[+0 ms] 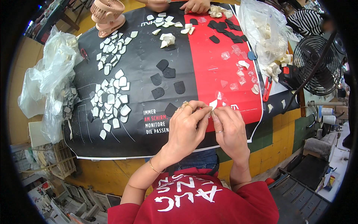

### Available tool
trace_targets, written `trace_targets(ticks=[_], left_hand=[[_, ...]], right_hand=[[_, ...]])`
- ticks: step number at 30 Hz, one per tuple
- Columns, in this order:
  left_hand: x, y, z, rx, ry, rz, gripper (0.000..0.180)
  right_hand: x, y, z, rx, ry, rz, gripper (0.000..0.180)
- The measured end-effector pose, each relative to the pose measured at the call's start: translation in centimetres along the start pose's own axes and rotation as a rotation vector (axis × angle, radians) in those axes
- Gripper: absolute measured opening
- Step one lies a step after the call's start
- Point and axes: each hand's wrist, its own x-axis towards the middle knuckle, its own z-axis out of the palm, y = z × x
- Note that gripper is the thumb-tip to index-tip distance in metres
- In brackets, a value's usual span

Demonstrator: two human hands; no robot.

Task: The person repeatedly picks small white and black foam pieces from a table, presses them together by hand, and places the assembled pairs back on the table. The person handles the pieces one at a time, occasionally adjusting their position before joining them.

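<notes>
Over the red part of the table cover, my left hand (186, 127) and my right hand (232, 130) meet with fingertips pinched together. Between them is a small white piece (213, 103), partly hidden by the fingers, so its full shape cannot be made out. Just beyond my fingertips lie scraps of clear film (219, 96). Several black round-ended patches (179, 87) are scattered on the black part, left of my hands. Farther left spreads a loose pile of white round-ended patches (112, 98).
A pink fan (107, 15) stands at the far left; a black fan (315, 61) is at the right. Plastic bags (48, 86) flank the table. Red-handled snips (267, 89) lie at the right edge. Another person's hand (197, 6) rests at the far edge near more patches.
</notes>
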Motion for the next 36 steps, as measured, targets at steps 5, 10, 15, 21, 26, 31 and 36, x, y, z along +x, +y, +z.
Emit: trace_targets(ticks=[5, 10, 15, 21, 26, 31, 36], left_hand=[[0.0, -0.1, 0.0, 0.009, -0.002, 0.006, 0.015], [0.0, -0.2, -0.1, 0.019, -0.019, 0.006, 0.015], [0.1, -0.4, -0.3, 0.046, -0.058, 0.022, 0.016], [0.3, -0.6, -0.4, 0.111, -0.092, 0.065, 0.017], [0.6, -1.0, -0.8, 0.121, -0.139, 0.114, 0.02], [0.7, -0.9, -0.8, 0.116, -0.113, 0.094, 0.018], [0.7, -0.9, -0.6, 0.091, -0.086, 0.1, 0.018]], right_hand=[[0.1, 0.1, 0.1, -0.004, 0.002, -0.003, 0.013], [0.0, 0.3, 0.2, -0.005, -0.002, -0.014, 0.012], [0.1, 0.4, 0.3, -0.015, -0.002, -0.025, 0.012], [0.1, 0.4, 0.3, 0.001, -0.002, -0.023, 0.01], [0.2, 0.5, 0.2, -0.001, -0.031, -0.02, 0.01], [0.3, 0.5, 0.1, -0.008, -0.041, -0.025, 0.01], [0.4, 0.6, 0.2, -0.011, -0.028, -0.022, 0.012]])
